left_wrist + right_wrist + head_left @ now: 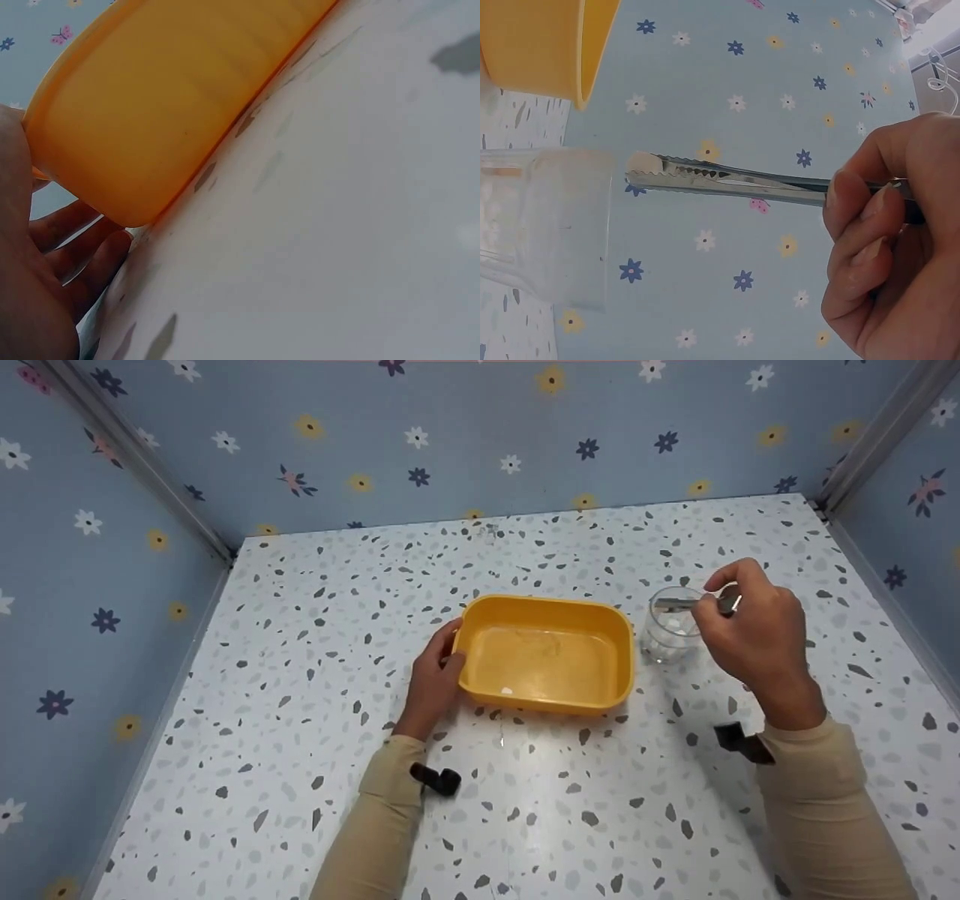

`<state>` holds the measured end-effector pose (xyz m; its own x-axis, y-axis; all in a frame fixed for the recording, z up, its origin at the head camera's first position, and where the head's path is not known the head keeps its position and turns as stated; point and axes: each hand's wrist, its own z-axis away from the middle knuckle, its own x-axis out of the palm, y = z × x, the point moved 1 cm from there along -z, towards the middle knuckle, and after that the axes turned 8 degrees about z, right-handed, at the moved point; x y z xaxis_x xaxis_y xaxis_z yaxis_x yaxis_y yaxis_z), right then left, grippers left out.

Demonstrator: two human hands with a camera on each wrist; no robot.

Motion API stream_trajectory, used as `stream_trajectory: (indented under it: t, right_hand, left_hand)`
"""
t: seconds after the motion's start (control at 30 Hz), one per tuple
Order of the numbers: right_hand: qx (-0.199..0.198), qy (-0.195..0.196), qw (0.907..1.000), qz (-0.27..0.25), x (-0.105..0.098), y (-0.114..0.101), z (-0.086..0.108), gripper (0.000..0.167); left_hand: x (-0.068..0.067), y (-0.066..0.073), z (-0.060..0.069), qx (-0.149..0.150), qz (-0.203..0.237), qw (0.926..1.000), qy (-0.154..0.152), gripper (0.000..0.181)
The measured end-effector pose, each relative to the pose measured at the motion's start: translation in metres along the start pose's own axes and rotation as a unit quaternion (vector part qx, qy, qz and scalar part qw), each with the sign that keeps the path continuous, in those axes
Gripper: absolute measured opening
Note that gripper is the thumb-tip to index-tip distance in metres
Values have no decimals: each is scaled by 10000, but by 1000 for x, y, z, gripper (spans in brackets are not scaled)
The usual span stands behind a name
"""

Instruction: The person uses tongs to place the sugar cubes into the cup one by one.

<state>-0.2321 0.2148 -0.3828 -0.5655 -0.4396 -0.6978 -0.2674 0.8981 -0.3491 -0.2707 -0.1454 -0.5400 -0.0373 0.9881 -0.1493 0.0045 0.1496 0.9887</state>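
My right hand (761,626) pinches a pair of metal tongs (742,184) with serrated tips. A small pale, rounded piece (644,163) sits between those tips, just outside the mouth of a clear glass (570,225) in the right wrist view. From the head view, the tongs reach over the rim of that glass, which stands upright. My left hand (436,671) grips the left end of a yellow rectangular tub (555,706), thumb at the rim and fingers along the outer wall (142,120). One small white piece (507,691) lies inside the tub near its front wall.
Tub and glass stand side by side on a white speckled table (525,810). Flower-patterned blue panels (487,435) close off the back and both sides. Black straps (439,780) hang at the wrists.
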Motion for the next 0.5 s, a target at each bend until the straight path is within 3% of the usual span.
stream_trajectory:
  t: [0.23,0.5]
  right_hand:
    - [26,-76,9998,192,3,4,0,13]
    - [293,-445,9980,328,16,25,0,14]
  left_hand:
    - [-1,-1,0,49,-1,10000,14,48]
    - [-2,-1,-1,66,63,9999,-56,47]
